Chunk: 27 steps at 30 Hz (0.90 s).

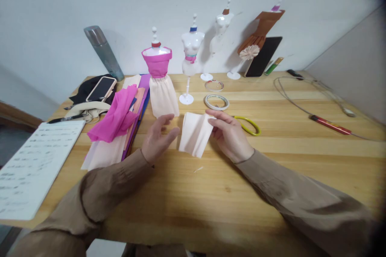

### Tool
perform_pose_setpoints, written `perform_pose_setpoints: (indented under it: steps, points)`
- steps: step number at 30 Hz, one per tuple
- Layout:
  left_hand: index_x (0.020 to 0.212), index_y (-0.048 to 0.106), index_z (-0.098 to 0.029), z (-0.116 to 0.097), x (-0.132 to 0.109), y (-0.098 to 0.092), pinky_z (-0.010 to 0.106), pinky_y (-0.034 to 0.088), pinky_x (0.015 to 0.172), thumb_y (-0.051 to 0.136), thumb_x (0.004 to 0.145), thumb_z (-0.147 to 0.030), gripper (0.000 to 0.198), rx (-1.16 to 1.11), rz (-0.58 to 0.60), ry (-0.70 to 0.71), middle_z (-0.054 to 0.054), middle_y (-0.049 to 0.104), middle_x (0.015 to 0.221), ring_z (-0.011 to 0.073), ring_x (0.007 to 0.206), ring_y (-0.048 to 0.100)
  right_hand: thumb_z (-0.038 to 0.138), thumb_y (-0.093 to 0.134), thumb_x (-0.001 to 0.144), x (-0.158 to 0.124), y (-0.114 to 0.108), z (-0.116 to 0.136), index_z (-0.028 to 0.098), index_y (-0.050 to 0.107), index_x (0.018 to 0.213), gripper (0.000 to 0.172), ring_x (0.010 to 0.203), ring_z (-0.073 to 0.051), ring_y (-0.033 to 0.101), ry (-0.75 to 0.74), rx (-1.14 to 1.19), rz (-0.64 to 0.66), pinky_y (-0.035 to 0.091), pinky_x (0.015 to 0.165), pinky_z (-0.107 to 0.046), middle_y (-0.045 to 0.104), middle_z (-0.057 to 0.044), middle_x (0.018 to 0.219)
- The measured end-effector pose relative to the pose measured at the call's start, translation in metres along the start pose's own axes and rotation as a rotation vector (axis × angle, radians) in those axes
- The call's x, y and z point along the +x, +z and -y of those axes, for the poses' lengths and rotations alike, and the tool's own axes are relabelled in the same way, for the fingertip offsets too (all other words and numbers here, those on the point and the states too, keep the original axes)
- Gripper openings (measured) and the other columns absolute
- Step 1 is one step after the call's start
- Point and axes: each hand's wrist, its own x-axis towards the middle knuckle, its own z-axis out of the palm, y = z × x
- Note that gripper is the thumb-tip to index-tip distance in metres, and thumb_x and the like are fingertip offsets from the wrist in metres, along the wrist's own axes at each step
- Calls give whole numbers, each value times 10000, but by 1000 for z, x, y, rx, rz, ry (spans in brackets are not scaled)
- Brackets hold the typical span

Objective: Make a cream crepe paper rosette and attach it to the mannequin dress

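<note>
My right hand (pixel 229 134) pinches the upper right corner of a folded cream piece of crepe paper (pixel 194 134), which hangs above the wooden table. To the left of the paper, my left hand (pixel 159 136) is apart from it, fingers curved and spread with nothing in them. Just behind stands a small mannequin in a pink top and cream skirt (pixel 161 76). Beside it is a bare white mannequin (pixel 192 44) with a blue neck band and a pink waist band. Yellow-handled scissors (pixel 249 125) lie partly hidden behind my right hand.
Two tape rolls (pixel 217 102) lie behind the paper. Coloured crepe sheets (pixel 116 116), a phone (pixel 101 89), a flask (pixel 104 52) and a notebook (pixel 39 160) are at left. Further right are a brown-dressed mannequin (pixel 267 24), a dark tablet (pixel 263 58) and a cable with a red tool (pixel 330 124).
</note>
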Motion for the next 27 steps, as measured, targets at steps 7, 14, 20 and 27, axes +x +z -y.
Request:
perform_pose_setpoints:
  steps: [7,14,20,27]
  points:
    - [1115,659,-201,1,-28,5,324,413,652,721,714,-434,467,909,158,658,64,663,745,205,673,538,249,779,618,7,-4,-3,229,657,893,301,646,-110,582,-78,51,-43,495,571,-246,654,20,773]
    - [1017,723,-227,9,-28,9,299,279,529,568,850,-252,229,1082,151,787,37,557,554,162,541,415,267,819,594,-7,5,-8,219,645,921,374,667,-115,605,-10,86,12,519,591,-248,646,23,771]
    - [863,762,-250,5,-19,1,281,332,579,646,805,-240,129,781,34,621,22,568,577,147,578,463,336,735,686,-13,3,-1,236,595,1089,438,600,-152,631,-19,10,170,503,565,-292,646,24,677]
    - [737,769,-203,-4,-7,-3,257,325,520,703,752,-257,86,404,24,254,6,567,568,116,530,448,321,717,727,-9,-5,-6,230,641,1014,310,490,-124,562,-200,-227,308,441,512,-289,630,28,648]
